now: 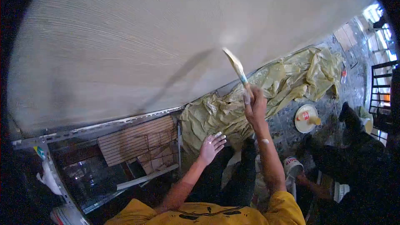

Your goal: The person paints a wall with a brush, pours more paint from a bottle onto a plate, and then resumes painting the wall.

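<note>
My right hand is closed round the handle of a brush, whose pale, coated end points up and left. The brush tip is at or very near a large beige surface with fine streaks on it; whether it touches is hard to tell. A long shadow of the brush falls on that surface. My left hand hangs below the surface's edge, fingers spread, palm bare and whitish stuff on the fingertips. It holds nothing.
Crumpled yellowish plastic sheeting lies along the surface's lower edge. A round lid sits on the floor at right. A perforated metal frame and ribbed boards are at lower left. Another person's dark-clothed legs are at right.
</note>
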### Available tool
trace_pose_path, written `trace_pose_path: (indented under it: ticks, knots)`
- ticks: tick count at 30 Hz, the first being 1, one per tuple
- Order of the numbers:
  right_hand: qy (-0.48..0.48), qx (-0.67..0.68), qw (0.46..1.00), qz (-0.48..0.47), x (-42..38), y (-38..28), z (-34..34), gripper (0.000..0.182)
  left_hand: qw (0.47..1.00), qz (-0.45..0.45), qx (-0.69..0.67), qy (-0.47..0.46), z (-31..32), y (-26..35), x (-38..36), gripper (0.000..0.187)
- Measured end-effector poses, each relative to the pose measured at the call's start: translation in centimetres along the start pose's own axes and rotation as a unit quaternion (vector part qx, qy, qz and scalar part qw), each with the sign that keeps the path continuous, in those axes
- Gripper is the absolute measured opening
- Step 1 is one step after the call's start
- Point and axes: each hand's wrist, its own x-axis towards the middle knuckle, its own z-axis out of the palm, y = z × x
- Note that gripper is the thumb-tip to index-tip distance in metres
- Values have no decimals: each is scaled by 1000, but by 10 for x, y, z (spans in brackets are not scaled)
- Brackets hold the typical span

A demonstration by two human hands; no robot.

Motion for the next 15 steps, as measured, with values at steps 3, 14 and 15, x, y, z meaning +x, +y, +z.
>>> trace_pose_path:
  ticks: [3,14,15]
  knots:
    - [62,16,988,-137,53,-52,-26,31,1000,-6,7,6,14,0,11,50]
    - [40,-57,980,-185,118,-40,-13,28,999,-15,39,1,47,-12,18,49]
    - [20,-80,984,-159,111,-17,-8,28,999,-15,41,1,45,-14,19,49]
